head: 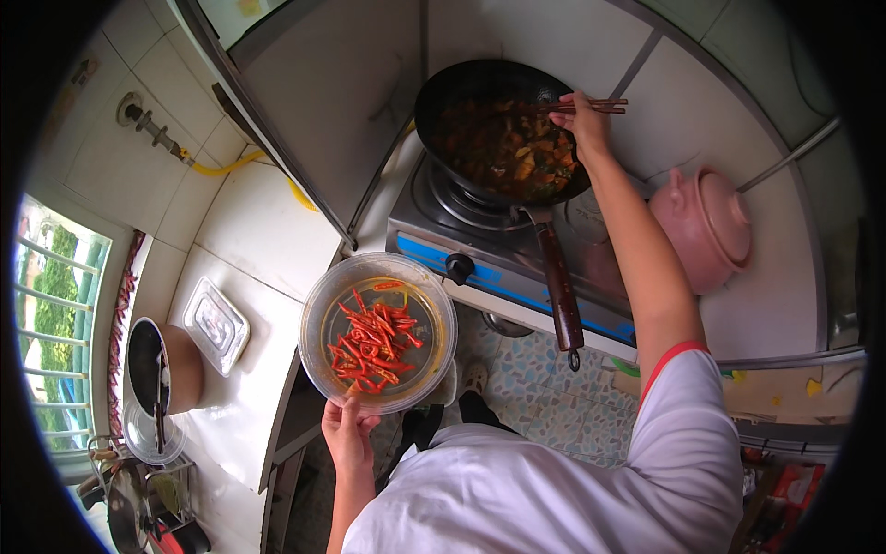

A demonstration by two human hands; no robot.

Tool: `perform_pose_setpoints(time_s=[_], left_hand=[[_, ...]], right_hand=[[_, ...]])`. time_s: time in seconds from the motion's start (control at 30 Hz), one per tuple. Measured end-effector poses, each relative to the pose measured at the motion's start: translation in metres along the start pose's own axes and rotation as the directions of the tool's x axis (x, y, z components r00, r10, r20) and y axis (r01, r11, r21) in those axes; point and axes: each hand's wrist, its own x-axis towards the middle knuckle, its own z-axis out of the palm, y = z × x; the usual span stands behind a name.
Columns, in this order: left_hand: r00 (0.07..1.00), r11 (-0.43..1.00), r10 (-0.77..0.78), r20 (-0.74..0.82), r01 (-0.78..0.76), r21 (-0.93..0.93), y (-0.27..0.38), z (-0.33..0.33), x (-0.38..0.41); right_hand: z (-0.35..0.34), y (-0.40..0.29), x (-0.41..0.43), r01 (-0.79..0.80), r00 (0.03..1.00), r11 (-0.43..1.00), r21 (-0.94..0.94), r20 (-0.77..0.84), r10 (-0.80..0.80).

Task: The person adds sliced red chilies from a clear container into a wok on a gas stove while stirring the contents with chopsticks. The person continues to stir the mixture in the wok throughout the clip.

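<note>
My left hand (351,431) grips the near rim of a round clear plastic bowl (315,346), which holds cut red chilies (377,339) and some oily residue. My right hand (587,128) holds a pair of reddish-brown chopsticks (608,105) above the right edge of a black wok (443,142). The tips of the chopsticks reach over the wok and are hard to make out. Dark sauce and pieces of cooked food (529,159) lie in the wok, which sits on a gas stove (498,266). Its wooden handle (559,291) points towards me.
A lidded pink pot (699,232) stands right of the wok, close to my right forearm. On the left counter are a rectangular lidded container (217,325) and a brown pot (181,370). A grey panel (325,90) rises left of the stove.
</note>
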Motion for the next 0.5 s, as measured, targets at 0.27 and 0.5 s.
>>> perform_pose_setpoints(time_s=[0.27,0.5], left_hand=[[0.999,1.000,-0.024,0.031,0.023,0.020,0.006,-0.001,-0.001],[0.992,0.999,-0.035,0.120,0.034,0.016,0.016,-0.002,-0.002]], right_hand=[[-0.031,-0.030,-0.011,-0.063,0.996,0.998,-0.031,-0.060,0.061],[-0.029,-0.091,-0.079,-0.127,0.983,0.991,0.047,0.143,0.120]])
